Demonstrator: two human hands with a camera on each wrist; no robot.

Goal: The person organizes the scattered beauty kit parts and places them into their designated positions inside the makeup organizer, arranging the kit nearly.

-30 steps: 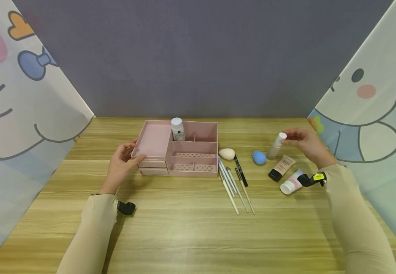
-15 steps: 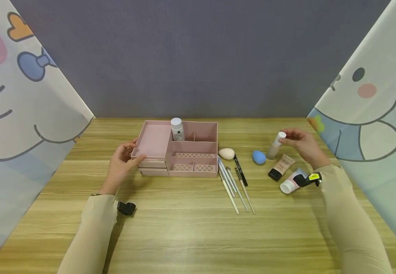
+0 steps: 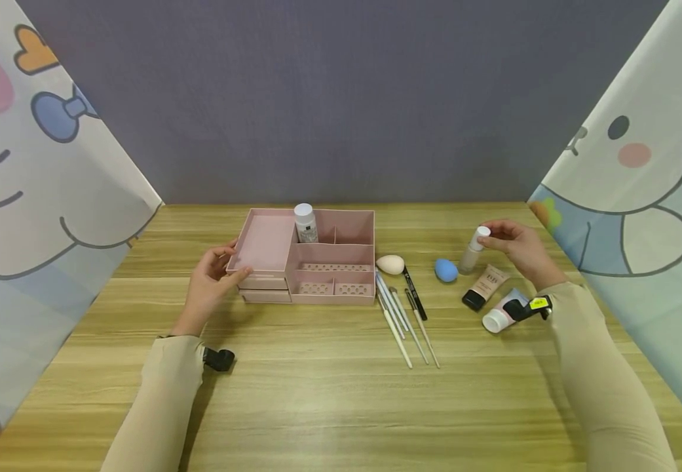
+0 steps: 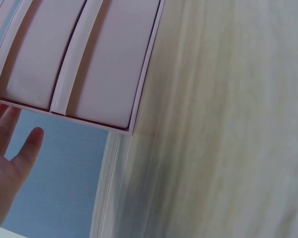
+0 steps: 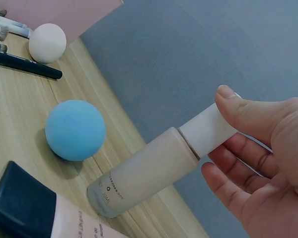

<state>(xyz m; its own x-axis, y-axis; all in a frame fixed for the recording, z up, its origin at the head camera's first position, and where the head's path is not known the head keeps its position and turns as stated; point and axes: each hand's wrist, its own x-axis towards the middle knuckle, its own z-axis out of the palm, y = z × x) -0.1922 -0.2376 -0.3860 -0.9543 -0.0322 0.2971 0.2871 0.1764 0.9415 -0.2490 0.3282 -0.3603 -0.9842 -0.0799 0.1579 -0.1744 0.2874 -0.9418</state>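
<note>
In the head view my left hand (image 3: 208, 285) holds the left end of a pink desktop organizer (image 3: 331, 299), its thumb over the front corner and its fingers along the side. In the left wrist view the organizer's drawer fronts (image 4: 109, 69) are shut, and one finger sticks out free of the side wall. My right hand (image 3: 520, 249) pinches the white cap of a foundation bottle (image 5: 144, 171) between thumb and fingers. The bottle stands near the table's right, its frosted base right at the tabletop. A white-capped jar (image 3: 306, 226) stands in a rear compartment of the organizer.
Beside the foundation bottle lie a blue makeup sponge (image 3: 446, 271), a BB cream tube (image 3: 488, 284) and a white-capped tube (image 3: 498, 319). A cream sponge (image 3: 390, 265), a black pencil (image 3: 415, 293) and several makeup brushes (image 3: 396, 334) lie right of the organizer. A grey panel (image 3: 341, 131) closes off the back.
My right hand and forearm have shifted slightly left, and the foundation bottle's cap has moved slightly left with them. The left hand and the organizer have stayed put.
</note>
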